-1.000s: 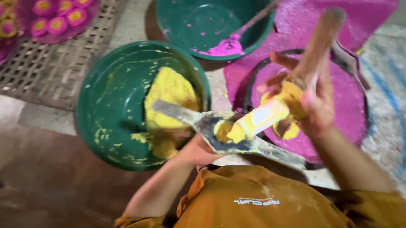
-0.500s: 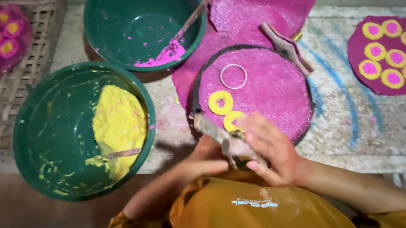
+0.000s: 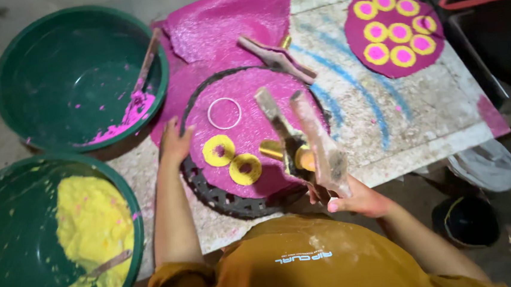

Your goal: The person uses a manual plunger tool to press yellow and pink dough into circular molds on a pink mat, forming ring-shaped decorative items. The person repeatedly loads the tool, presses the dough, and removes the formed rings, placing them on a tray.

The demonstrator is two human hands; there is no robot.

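Two yellow rings (image 3: 231, 160) lie beside the left hand (image 3: 174, 144); right hand (image 3: 355, 199) grips press (image 3: 303, 143).

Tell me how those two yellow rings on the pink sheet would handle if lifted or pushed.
The yellow rings look like the soft paste heaped in the green basin, so probably floppy and easily torn. They lie flat, so rolling seems unlikely; a push would likely smear them.

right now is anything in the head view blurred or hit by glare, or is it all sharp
Head view: mostly sharp; the yellow rings on the pink sheet are crisp. The two-handled press tool in the right hand looks slightly soft, being close to the lens. Soft sheen, no harsh glare, on the crumpled pink sheet. The right edge falls into dark shadow. The left hand rests sharp on the sheet's edge.
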